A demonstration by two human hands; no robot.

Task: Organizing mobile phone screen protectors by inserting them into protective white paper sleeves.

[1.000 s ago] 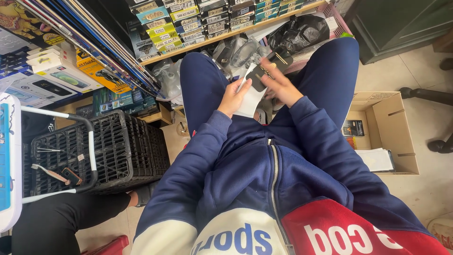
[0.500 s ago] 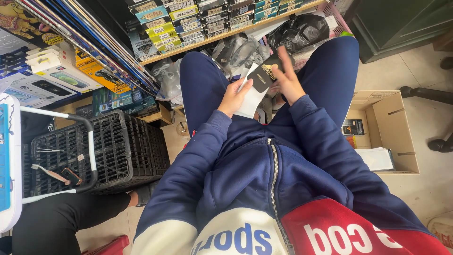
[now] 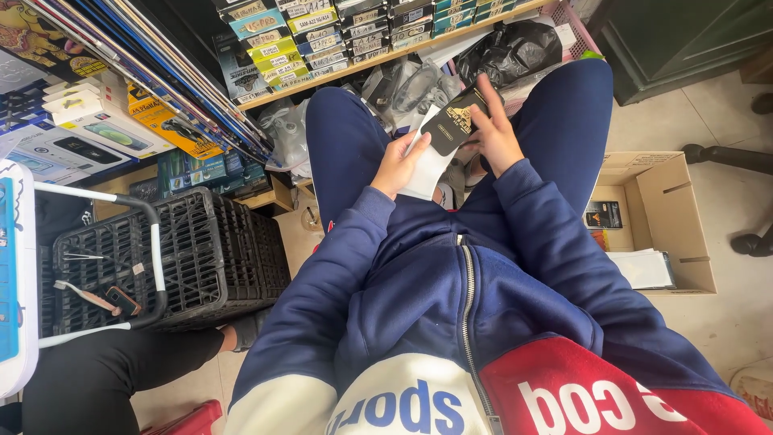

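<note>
I sit with my knees apart, both hands raised between them. My left hand (image 3: 399, 163) grips a stack of flat white sleeves (image 3: 427, 165) from below. My right hand (image 3: 493, 137) holds a small flat black package with gold print (image 3: 452, 125) against the top of that stack, fingers spread along its right edge. Both arms wear dark blue sleeves.
A black plastic crate (image 3: 193, 258) stands at my left. An open cardboard box (image 3: 652, 217) with small packages and white sheets sits on the floor at my right. Shelves of boxed goods (image 3: 322, 40) and bagged items (image 3: 507, 48) fill the space ahead. Another person's dark-clothed leg (image 3: 97, 379) is lower left.
My right hand has lifted the black package up and over onto the top of the white stack. My left hand has stayed in place.
</note>
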